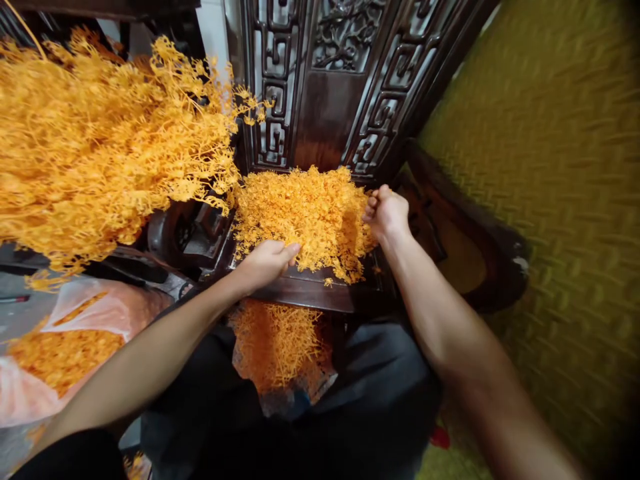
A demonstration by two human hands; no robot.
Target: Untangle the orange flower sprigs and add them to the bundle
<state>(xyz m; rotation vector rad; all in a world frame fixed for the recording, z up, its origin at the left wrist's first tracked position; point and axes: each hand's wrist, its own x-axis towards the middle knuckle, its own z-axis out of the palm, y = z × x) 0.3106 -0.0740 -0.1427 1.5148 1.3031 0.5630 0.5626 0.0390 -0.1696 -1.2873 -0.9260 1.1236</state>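
A heap of small orange plastic sprigs (305,213) lies on the seat of a dark carved wooden chair (320,293). My left hand (267,261) rests at the heap's near edge with its fingers curled and pinched on some sprigs. My right hand (385,212) is at the heap's right side, fingers bunched in a pinch on sprigs. A large bundle of orange branching sprigs (100,147) fills the upper left.
A clear plastic bag with more orange sprigs (65,347) lies on the floor at the left. Another bag of sprigs (277,347) sits between my knees below the chair seat. A second dark chair (475,253) stands at the right on a yellow woven mat (560,167).
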